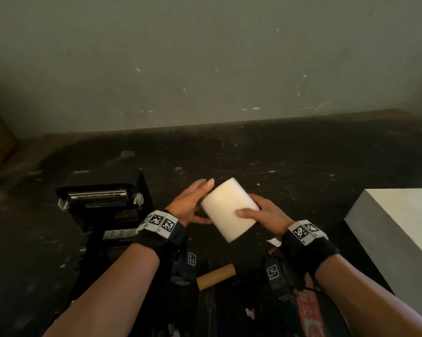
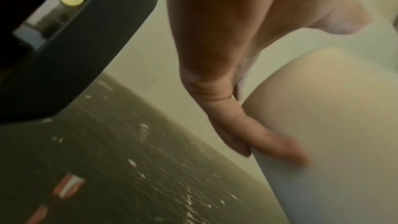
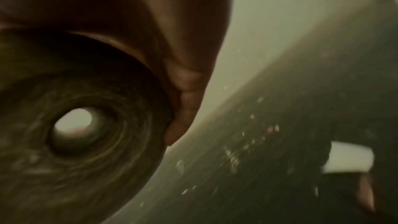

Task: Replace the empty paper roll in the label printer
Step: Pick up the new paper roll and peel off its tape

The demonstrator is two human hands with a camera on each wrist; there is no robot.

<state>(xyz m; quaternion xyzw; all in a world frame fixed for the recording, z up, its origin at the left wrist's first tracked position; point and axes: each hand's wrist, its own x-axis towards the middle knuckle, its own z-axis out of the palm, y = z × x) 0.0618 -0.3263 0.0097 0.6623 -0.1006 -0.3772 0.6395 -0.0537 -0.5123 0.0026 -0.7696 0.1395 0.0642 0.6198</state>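
Empty cardboard core point(image 1: 216, 276) lies nearest me on the dark worktop point(image 1: 302, 166). Above it, my right hand point(image 1: 263, 212) grips the white paper roll point(image 1: 229, 209), thumb on top; my left hand point(image 1: 190, 203) rests flat-fingered against its side. Open label printer point(image 1: 103, 207) sits left, white box point(image 1: 399, 227) right.

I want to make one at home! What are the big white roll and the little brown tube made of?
The white roll looks like matte paper; the right wrist view shows wound layers around a hollow core. The brown tube looks like plain cardboard: dull tan and bare, probably the used-up core.
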